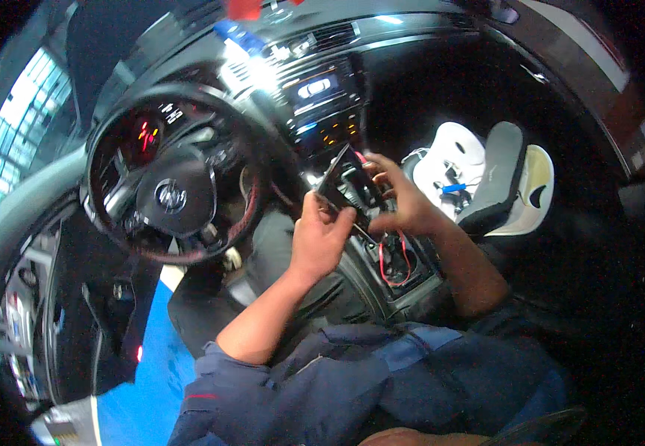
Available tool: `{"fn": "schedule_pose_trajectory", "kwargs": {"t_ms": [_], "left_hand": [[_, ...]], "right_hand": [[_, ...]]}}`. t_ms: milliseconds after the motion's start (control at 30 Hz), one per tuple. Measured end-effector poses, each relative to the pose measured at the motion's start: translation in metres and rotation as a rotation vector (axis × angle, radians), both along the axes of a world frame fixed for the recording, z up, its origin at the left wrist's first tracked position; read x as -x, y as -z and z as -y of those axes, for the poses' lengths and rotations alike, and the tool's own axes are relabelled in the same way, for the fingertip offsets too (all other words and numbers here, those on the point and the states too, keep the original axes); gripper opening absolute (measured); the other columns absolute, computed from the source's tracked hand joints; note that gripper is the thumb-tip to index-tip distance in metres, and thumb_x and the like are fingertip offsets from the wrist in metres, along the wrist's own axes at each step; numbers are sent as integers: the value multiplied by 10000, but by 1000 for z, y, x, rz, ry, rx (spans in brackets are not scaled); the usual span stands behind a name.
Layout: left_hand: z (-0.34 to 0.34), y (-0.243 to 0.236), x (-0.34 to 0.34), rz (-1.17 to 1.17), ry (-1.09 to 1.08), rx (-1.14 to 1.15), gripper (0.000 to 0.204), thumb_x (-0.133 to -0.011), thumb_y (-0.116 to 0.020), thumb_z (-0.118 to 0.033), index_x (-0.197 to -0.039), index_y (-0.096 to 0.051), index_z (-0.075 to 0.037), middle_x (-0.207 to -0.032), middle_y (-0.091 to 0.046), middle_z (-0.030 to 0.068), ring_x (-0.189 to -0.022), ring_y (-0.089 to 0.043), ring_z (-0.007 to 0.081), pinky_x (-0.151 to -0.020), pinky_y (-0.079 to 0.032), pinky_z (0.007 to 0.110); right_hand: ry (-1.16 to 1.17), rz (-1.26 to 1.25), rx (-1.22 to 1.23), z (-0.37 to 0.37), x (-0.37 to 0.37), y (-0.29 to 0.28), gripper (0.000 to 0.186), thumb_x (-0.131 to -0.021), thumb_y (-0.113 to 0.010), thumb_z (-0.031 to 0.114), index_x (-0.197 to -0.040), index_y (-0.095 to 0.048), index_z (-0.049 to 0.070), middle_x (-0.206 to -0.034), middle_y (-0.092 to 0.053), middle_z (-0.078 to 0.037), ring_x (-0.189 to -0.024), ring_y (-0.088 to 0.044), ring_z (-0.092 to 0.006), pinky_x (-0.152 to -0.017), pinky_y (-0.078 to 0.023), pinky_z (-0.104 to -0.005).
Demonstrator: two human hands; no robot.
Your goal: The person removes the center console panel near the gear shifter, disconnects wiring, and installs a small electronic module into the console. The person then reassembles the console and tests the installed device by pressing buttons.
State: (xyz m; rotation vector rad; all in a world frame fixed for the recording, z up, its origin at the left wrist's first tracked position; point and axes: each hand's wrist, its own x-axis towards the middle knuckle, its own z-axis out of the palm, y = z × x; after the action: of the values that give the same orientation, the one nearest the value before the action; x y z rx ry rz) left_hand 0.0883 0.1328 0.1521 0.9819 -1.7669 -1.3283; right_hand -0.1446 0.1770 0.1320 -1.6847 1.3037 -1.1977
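Note:
Both hands are over the centre console (378, 297) of a car. My left hand (321, 236) grips the near left edge of a dark, flat trim panel (352, 186), the thumb along its lower end. At the panel's right side, my right hand (410, 201) has its fingers bent around the edge. The panel is tilted, and its glossy left edge catches light. A thin red wire (411, 264) loops below it, over the console opening. The hands and panel partly hide what lies under them.
To the left is the steering wheel (170, 195), with lit dashboard gauges behind it. A lit centre screen (316, 89) stands ahead. White and grey curved pieces (493, 175) lie on the right, beside a small blue-handled tool (454, 189). A bright lamp (252, 70) shines on the dashboard.

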Motion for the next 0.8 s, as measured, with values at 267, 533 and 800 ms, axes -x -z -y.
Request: {"fn": "schedule_pose_trajectory", "kwargs": {"t_ms": [267,533,800], "left_hand": [[-67,-43,-130,27,80,364,539,-897,-776,-72,-1388,-559,-9,-979,-771,107,-818,-716,119,-760,-575,282],[-95,1,-211,-502,-209,-266,470,-996,-708,-188,-1401,-562,1,-1060,-646,19,-898,-595,64,-759,-486,233],[-115,-2,-221,-616,-153,-173,504,-872,-824,-94,-1324,-618,-6,-991,-610,-18,-840,-550,63,-777,-456,223]], "right_hand": [[-532,978,-462,-47,-133,-3,1020,-776,-769,124,-1641,-230,103,-1602,-380,-126,-1379,-514,-302,-1114,-464,-494],[-991,986,-663,-60,-183,0,765,-867,-770,81,-1557,-455,177,-1688,-269,-211,-1485,-343,-537,-1158,-394,-598],[-974,504,-627,-67,-178,-28,893,-803,-659,73,-1609,-296,-52,-1628,-367,-230,-1462,-448,-297,-1228,-323,-426]]}}
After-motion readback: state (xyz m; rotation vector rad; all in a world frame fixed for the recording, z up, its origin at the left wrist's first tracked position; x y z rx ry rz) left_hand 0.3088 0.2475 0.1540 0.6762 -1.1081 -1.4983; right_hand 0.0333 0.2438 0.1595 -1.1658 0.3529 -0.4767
